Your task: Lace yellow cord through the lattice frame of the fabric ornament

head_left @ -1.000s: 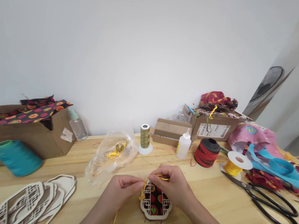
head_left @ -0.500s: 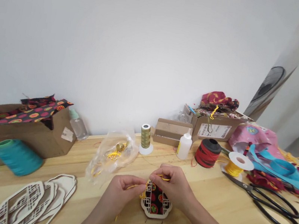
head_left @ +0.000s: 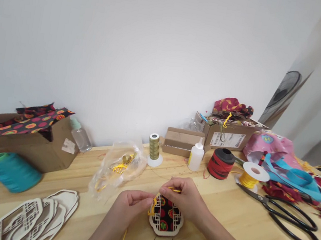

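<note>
In front of me on the wooden table lies a scalloped wooden lattice frame [head_left: 163, 230], backed with black cloth printed with red and green rounds. Its upper edge is between my two hands. My left hand [head_left: 131, 208] is at its left side, thumb and fingers pinched on a yellow cord [head_left: 153, 207]; a loose cord end hangs below this hand. My right hand [head_left: 183, 196] is closed over the frame's top, and a piece of yellow cord shows between its fingers. Exactly how the cord passes through the frame is hidden by my fingers.
Several bare lattice frames [head_left: 29, 217] are stacked at left, by a teal thread cone [head_left: 13, 172]. Behind stand a plastic bag [head_left: 119, 166], gold thread spool [head_left: 154, 147] and glue bottle [head_left: 196, 156]. At right are red thread [head_left: 221, 164], a yellow cord spool [head_left: 251, 175] and scissors [head_left: 288, 217].
The view has turned a little to the right, so the objects sit slightly farther left. My hands keep nearly the same pinched pose at the frame's top.
</note>
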A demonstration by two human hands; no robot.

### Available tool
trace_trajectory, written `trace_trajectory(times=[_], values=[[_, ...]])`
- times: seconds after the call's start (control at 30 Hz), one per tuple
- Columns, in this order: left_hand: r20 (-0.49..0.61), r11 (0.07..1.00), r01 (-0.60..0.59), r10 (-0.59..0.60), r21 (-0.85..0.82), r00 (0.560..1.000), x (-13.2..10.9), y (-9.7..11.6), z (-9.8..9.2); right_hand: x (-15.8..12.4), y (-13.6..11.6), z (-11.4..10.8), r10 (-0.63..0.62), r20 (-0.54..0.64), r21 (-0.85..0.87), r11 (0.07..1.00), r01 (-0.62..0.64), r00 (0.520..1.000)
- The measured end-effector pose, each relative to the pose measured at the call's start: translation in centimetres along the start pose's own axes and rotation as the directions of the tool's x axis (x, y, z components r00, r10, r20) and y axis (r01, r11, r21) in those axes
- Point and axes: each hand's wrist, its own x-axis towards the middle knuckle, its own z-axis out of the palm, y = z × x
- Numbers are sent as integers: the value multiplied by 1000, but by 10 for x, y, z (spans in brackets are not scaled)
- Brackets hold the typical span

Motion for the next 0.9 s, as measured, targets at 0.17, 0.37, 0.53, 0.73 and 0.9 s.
trace_trajectory(times=[0.17,0.37,0.53,0.73,0.9], values=[[-7,999,-2,2,44,1000,-1,0,0,0,0,1,-57,0,-39,998,57,998],[-13,998,6,-5,59,1000,2,-2,-2,4,14,2,-218,-60,-249,948,197,974],[-47,999,54,-53,3,997,3,0,-6,13,18,-15,-229,-219,-278,947,164,949],[-74,993,52,-45,108,996,3,2,-8,19,18,-26,-355,-327,-371,900,227,876],[-67,987,-1,12,160,998,8,-5,-11,23,29,-26,-376,-341,-419,881,219,862]])
